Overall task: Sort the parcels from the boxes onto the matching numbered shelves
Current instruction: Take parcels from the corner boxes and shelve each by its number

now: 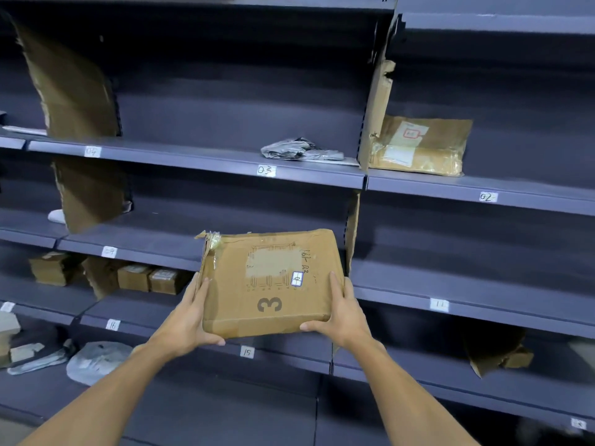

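Both hands are wrapped around a flat brown cardboard parcel (270,281), which is held up in front of the dark grey shelving (199,157). By the left hand (188,320) the near left corner is gripped, fingers laid on the top face and thumb under the front edge; by the right hand (343,309) the near right corner is gripped in the same manner. The parcel is seen as a worn, creased carton with torn tape at its far left corner, a pale patch where a label has been peeled off, a faint printed outline, handwritten marks, a small white sticker (297,279) with a blue border, and a large printed 3 (269,304), which is turned on its side. Its broad face is tilted up toward the camera, the long axis runs left to right, and the far edge is pointed at the shelf row between the tags 05 (266,170) and 15 (247,351). Another brown parcel (421,146) is seen lying above the tag 02 (486,197), and a crumpled grey bag (301,150) is lying above 05.
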